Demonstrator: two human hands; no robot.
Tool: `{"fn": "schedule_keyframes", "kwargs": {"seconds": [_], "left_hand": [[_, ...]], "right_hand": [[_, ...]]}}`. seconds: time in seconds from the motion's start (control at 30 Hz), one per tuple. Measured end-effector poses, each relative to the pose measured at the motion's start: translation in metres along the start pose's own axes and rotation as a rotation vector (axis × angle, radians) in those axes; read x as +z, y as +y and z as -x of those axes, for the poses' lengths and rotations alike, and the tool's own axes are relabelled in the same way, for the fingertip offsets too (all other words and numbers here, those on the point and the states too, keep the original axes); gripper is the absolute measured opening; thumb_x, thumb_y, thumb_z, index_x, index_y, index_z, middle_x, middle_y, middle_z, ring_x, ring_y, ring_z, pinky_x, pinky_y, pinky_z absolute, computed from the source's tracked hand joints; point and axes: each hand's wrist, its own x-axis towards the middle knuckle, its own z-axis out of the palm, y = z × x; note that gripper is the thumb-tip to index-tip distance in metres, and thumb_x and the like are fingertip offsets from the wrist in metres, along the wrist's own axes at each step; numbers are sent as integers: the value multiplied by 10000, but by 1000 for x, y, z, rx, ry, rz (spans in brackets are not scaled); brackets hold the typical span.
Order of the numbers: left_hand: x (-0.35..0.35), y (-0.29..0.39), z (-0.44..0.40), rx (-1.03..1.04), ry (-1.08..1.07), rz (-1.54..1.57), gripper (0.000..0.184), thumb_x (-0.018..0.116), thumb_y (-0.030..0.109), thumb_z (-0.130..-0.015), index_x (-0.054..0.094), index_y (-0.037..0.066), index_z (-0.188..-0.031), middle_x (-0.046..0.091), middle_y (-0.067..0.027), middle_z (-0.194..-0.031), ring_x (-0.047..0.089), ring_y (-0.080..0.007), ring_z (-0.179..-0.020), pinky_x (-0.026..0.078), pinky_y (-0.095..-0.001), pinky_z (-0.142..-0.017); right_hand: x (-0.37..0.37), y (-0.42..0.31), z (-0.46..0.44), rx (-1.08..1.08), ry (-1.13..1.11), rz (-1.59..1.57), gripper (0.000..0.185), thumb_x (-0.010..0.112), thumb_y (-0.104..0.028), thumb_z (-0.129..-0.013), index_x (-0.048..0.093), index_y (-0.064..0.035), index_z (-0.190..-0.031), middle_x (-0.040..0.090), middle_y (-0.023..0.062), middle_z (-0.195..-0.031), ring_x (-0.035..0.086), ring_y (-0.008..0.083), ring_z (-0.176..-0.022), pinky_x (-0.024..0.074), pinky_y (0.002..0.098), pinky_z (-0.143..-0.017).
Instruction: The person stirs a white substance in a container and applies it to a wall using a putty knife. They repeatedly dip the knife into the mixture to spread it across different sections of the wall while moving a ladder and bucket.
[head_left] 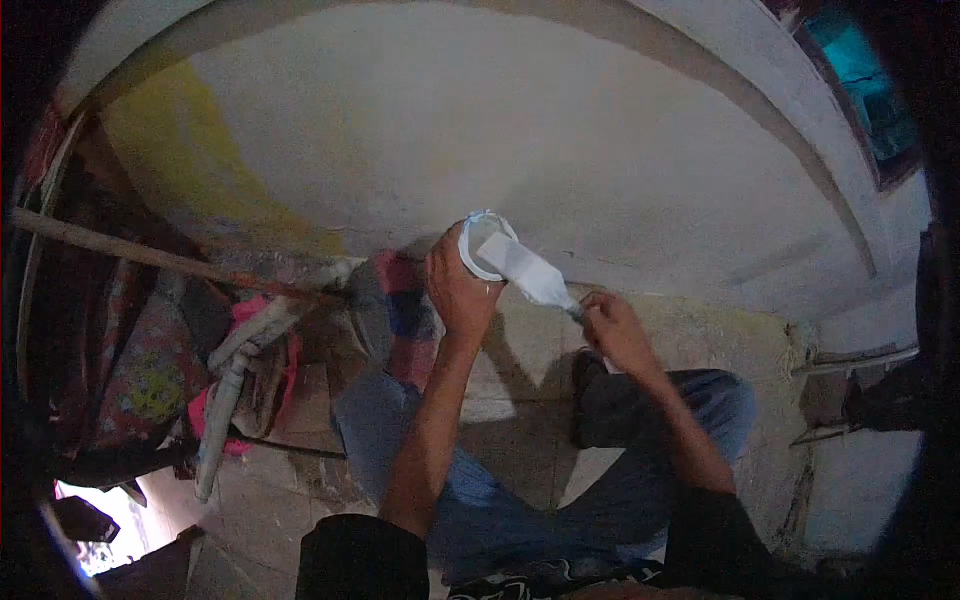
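My left hand (463, 292) is wrapped round a small tub of white paint (468, 262), held up with its mouth facing me. White smears mark the tub's rim. In my right hand (612, 328) is the handle of a wide paintbrush (535, 276), its head coated in white. The brush slants up and left, its tip over the mouth of the tub; whether the tip touches the paint inside I cannot tell. Behind both hands stands a pale wall (620, 130), with a yellow patch (185, 135) on its left part.
On the left are a long wooden pole (150, 252), whitish pipes (232, 395), a bright pink item (292, 372) and a patterned cloth bundle (150, 385). My bent legs in jeans (480, 500) are below, over a tiled floor (255, 510). A thin rail (860, 362) lies at right.
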Motion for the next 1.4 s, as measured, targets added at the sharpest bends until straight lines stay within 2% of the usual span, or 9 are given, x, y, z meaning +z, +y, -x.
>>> {"fn": "schedule_keyframes", "kwargs": {"seconds": [0.27,0.4,0.63,0.77,0.83,0.93,1.17,1.27,1.4], "left_hand": [[16,-7,5,-103,-10,84,831,861,99,-555,461,54,-1282,560,-176,-1205,523,-381,-1124,403,-477,-962],[18,-11,8,-199,-67,197,822,870,81,-540,474,49,-1259,573,-170,-1189,536,-374,-1118,419,-463,-954],[10,-10,-1,-151,-86,228,813,877,62,-513,491,50,-1229,595,-156,-1161,566,-362,-1079,436,-451,-934],[13,-14,2,-125,-75,227,805,870,54,-514,498,53,-1229,602,-157,-1145,583,-349,-1064,450,-441,-922],[13,-17,2,-105,-63,210,800,868,52,-514,503,51,-1226,603,-159,-1145,585,-345,-1070,452,-441,-925],[13,-14,1,-160,-125,197,801,872,86,-557,474,39,-1251,588,-169,-1184,573,-322,-1122,430,-402,-968],[15,-9,3,-138,-63,153,802,874,95,-546,482,40,-1244,592,-169,-1170,568,-343,-1111,433,-419,-952],[12,-4,4,-148,-72,142,815,879,87,-517,489,44,-1231,597,-171,-1162,561,-365,-1110,433,-430,-941],[8,2,-1,-125,-101,161,833,882,91,-520,476,54,-1246,599,-168,-1164,569,-359,-1101,439,-437,-932]], "right_hand": [[70,18,25,-75,248,-638,183,488,-152,-950,545,3,-1028,522,25,-675,495,96,-574,401,272,-487],[38,-15,-2,-460,461,-809,140,499,-122,-943,535,-3,-1008,533,40,-687,492,98,-534,386,260,-445],[29,-27,-62,-476,600,-931,133,511,-170,-966,526,-41,-996,550,33,-666,465,95,-472,365,246,-401],[97,58,-83,-230,572,-917,106,510,-146,-960,509,-41,-978,535,29,-663,458,100,-468,361,256,-396],[124,91,-78,88,534,-853,109,501,-152,-961,500,-43,-966,492,5,-639,434,90,-470,343,252,-397],[131,100,-59,109,512,-840,123,502,-166,-963,501,-44,-954,478,-3,-628,432,84,-470,343,247,-399],[39,-20,-22,-393,804,-967,216,579,-215,-945,527,-23,-1029,550,20,-663,449,68,-472,346,230,-386],[-3,-54,-23,-471,716,-909,224,550,-213,-965,543,-10,-1058,534,3,-685,490,72,-560,411,229,-473],[14,-34,-62,-339,773,-930,207,568,-219,-953,553,-16,-989,554,27,-659,481,83,-491,375,246,-396]]}}
